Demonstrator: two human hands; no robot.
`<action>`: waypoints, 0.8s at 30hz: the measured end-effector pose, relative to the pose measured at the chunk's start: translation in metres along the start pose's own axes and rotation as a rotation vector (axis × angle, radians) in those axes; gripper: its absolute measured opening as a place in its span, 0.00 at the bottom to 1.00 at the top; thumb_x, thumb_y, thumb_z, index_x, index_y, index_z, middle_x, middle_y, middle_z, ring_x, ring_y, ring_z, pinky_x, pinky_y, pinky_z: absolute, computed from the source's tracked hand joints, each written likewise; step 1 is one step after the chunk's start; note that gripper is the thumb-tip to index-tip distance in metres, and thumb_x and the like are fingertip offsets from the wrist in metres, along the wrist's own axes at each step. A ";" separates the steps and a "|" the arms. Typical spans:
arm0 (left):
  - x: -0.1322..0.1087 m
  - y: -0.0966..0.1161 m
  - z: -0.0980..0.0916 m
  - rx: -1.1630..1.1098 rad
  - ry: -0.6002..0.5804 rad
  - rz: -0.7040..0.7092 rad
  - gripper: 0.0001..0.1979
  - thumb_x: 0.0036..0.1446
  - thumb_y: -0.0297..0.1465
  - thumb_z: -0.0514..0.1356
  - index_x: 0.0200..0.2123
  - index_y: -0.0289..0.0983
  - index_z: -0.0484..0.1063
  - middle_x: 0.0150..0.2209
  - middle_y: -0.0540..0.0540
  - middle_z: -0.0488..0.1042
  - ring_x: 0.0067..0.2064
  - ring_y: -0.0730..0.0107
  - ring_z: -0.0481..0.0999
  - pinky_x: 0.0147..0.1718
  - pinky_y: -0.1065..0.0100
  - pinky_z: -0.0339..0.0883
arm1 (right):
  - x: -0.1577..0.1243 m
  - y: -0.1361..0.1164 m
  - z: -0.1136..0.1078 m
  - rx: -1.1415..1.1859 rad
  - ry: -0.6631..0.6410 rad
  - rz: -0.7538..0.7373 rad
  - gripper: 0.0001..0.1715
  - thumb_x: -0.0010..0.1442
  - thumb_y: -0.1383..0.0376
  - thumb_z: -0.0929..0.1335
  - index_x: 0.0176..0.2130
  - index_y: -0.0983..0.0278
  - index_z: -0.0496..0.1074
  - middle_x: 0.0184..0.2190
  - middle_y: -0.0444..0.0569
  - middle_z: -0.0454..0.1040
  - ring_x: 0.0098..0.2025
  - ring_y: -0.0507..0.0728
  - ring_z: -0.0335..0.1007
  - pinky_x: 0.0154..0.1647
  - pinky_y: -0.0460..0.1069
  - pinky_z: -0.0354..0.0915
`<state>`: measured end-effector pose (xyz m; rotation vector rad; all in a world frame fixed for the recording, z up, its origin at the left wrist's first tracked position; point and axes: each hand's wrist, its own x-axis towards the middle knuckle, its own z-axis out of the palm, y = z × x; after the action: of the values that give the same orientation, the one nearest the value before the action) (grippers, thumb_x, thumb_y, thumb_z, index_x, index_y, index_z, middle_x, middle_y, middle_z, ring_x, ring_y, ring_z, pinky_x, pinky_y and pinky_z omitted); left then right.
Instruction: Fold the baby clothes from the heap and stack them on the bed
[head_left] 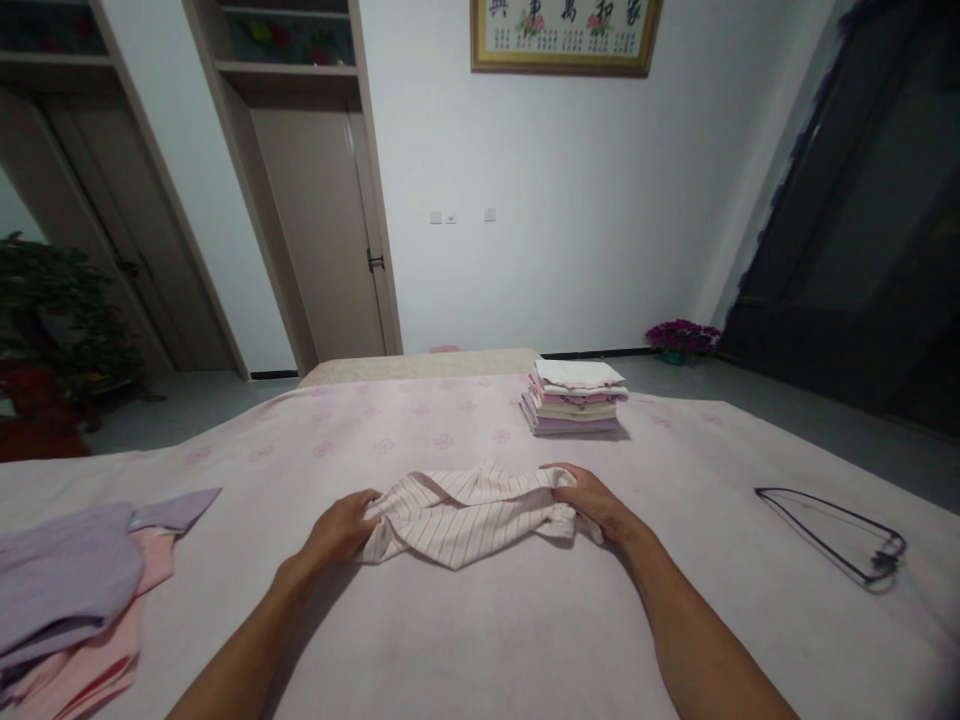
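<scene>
A white garment with thin reddish stripes is stretched sideways between my two hands, low over the covered surface. My left hand grips its left end, the fingertips partly hidden by the cloth. At the opposite end, my right hand has its fingers closed around the bunched fabric. The cloth is folded over and creased, with a corner hanging toward me in the middle. What kind of garment it is, I cannot tell.
A pink floral sheet covers the surface. Folded clothes are stacked toward the back. Loose purple clothing and pink clothing lie at left. A dark clothes hanger rests at right.
</scene>
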<state>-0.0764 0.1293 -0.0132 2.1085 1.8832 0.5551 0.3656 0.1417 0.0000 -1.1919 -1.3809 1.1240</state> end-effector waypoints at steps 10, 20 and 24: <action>0.016 -0.004 -0.052 0.050 0.796 0.194 0.04 0.55 0.32 0.56 0.35 0.40 0.69 0.41 0.44 0.73 0.45 0.58 0.73 0.46 0.61 0.66 | 0.013 -0.044 -0.006 -0.372 0.341 -0.572 0.25 0.47 0.69 0.63 0.43 0.61 0.79 0.47 0.50 0.78 0.53 0.61 0.71 0.58 0.55 0.63; -0.054 -0.065 -0.055 0.076 0.304 0.392 0.02 0.53 0.32 0.60 0.31 0.41 0.68 0.47 0.44 0.76 0.53 0.55 0.72 0.55 0.58 0.63 | -0.016 -0.049 -0.030 -0.404 -0.538 0.279 0.19 0.42 0.66 0.66 0.33 0.66 0.82 0.25 0.48 0.78 0.24 0.51 0.67 0.26 0.44 0.59; -0.077 -0.056 -0.073 -0.084 -0.046 0.315 0.05 0.58 0.35 0.57 0.32 0.41 0.69 0.45 0.46 0.76 0.49 0.61 0.73 0.50 0.65 0.65 | -0.009 -0.049 -0.031 -0.372 -0.510 0.298 0.20 0.46 0.61 0.68 0.38 0.67 0.81 0.23 0.48 0.77 0.22 0.51 0.66 0.25 0.45 0.59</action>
<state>-0.1654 0.0560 0.0198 2.3547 1.4837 0.6326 0.3917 0.1291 0.0508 -1.4742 -1.9047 1.4967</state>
